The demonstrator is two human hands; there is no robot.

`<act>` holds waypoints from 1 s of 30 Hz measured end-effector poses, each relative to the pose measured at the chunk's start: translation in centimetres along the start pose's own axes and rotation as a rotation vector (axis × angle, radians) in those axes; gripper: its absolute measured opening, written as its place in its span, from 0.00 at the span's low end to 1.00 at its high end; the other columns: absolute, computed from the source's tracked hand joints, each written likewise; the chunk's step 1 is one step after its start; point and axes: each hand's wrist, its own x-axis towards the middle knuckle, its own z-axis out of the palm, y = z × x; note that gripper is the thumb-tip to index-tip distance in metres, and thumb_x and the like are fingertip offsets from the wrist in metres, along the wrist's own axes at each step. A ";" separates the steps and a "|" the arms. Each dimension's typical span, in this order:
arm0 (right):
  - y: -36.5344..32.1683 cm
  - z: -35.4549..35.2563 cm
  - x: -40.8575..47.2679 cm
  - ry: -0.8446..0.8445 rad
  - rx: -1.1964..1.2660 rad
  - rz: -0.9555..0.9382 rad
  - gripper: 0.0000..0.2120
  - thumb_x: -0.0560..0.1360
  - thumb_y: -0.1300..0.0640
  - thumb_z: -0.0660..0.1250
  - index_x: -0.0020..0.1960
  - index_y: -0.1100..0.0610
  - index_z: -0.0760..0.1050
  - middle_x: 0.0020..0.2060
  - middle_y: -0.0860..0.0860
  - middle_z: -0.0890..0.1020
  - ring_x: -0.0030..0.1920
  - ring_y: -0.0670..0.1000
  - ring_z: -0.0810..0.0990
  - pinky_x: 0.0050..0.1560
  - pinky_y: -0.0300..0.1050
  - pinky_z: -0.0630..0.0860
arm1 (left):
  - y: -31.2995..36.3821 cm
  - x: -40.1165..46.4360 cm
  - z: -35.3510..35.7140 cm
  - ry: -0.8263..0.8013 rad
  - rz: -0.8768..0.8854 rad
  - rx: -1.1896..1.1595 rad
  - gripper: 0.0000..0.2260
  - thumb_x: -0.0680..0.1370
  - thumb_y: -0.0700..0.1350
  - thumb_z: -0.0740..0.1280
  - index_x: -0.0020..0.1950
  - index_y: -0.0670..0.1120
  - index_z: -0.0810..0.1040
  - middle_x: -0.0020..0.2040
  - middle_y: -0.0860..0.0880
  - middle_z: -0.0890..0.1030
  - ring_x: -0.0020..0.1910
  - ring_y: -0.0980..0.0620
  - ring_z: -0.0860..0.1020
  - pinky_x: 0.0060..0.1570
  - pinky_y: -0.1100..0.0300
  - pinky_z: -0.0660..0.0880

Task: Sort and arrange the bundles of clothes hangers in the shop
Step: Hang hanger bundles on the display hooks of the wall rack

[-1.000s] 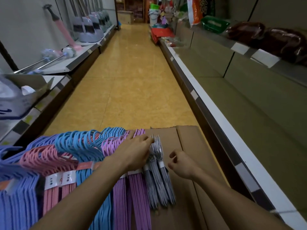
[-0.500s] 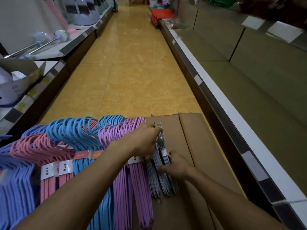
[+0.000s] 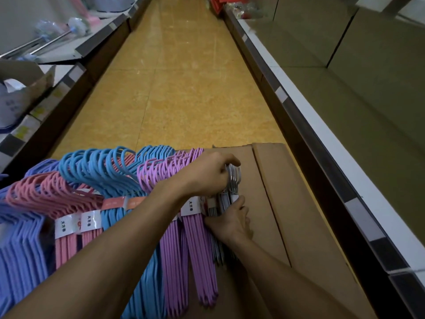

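Grey bundle [image 3: 226, 199]: we have it at the right end of the row, flat on the box [image 3: 276, 203], touching the purple bundle [image 3: 195, 238].
Left hand [image 3: 204, 176]: our fingers curl round the grey hooks, likely to keep them stacked.
Right hand [image 3: 232, 223]: our fingers pinch the grey bundle near its label, seemingly squaring it against the purple one.
Blue bundle [image 3: 110, 171]: left of the grey bundle, beyond the purple.
Pink bundle [image 3: 46, 194]: further left, so colours stay grouped.
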 end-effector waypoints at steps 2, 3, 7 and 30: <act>-0.1 0.6 0.2 0.043 -0.020 0.019 0.55 0.65 0.37 0.75 0.76 0.54 0.43 0.71 0.57 0.64 0.69 0.62 0.68 0.65 0.60 0.70 | 0.0 0.1 0.2 0.008 0.006 -0.032 0.22 0.79 0.34 0.57 0.71 0.46 0.74 0.71 0.48 0.74 0.70 0.53 0.71 0.57 0.72 0.63; -0.2 0.8 0.4 0.056 -0.025 0.022 0.54 0.66 0.37 0.74 0.76 0.54 0.43 0.71 0.57 0.64 0.69 0.62 0.68 0.65 0.59 0.70 | -0.1 0.1 0.3 0.017 0.007 -0.047 0.22 0.79 0.34 0.57 0.70 0.46 0.75 0.71 0.48 0.75 0.69 0.54 0.71 0.57 0.73 0.63; -0.4 1.3 0.5 0.103 -0.039 0.028 0.53 0.67 0.35 0.73 0.76 0.55 0.43 0.70 0.58 0.64 0.69 0.62 0.68 0.64 0.59 0.69 | -0.4 0.0 0.6 0.054 -0.003 -0.129 0.20 0.80 0.34 0.57 0.69 0.46 0.76 0.69 0.49 0.76 0.68 0.56 0.72 0.49 0.81 0.64; 1.5 -9.5 0.1 0.040 0.146 -0.228 0.33 0.65 0.31 0.69 0.63 0.40 0.60 0.54 0.47 0.76 0.54 0.54 0.77 0.58 0.56 0.75 | -0.3 0.3 0.6 0.428 -0.409 -0.620 0.17 0.81 0.42 0.63 0.70 0.47 0.71 0.59 0.48 0.76 0.47 0.56 0.76 0.43 0.63 0.73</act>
